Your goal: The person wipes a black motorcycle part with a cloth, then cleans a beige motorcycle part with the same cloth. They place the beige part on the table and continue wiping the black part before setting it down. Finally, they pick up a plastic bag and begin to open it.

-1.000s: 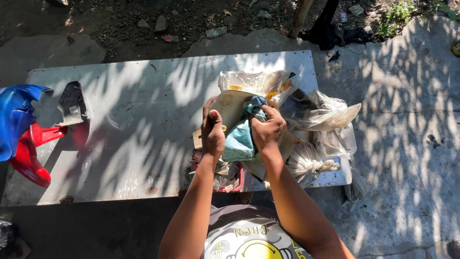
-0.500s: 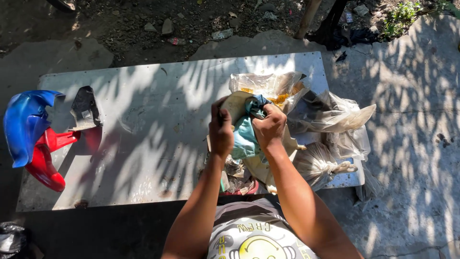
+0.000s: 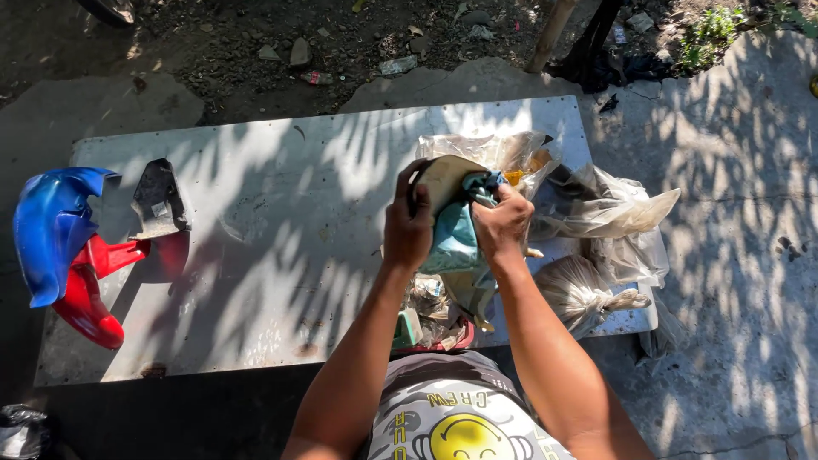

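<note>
Head view, looking down: nearest are the person's two forearms, rising from a printed shirt toward a white slab point(image 3: 256, 281) dappled with leaf shadow. Just beyond the near edge of the slab lies a heap of scraps point(image 3: 430, 311) beside a tied clear bag point(image 3: 584, 294) of pale fibres. Above that heap, the left hand point(image 3: 407, 226) wraps its fingers around the edge of a tan curved piece point(image 3: 443, 177), and the right hand point(image 3: 503, 223) presses bunched fingers onto a teal cloth point(image 3: 456, 243) laid against that piece, held over the right-centre of the slab. Farther off, crumpled clear plastic bags point(image 3: 596, 204) spread to the right. At the far left sit a blue and red plastic panel point(image 3: 55, 243) and a dark shard point(image 3: 158, 200). Beyond is stony dirt.
</note>
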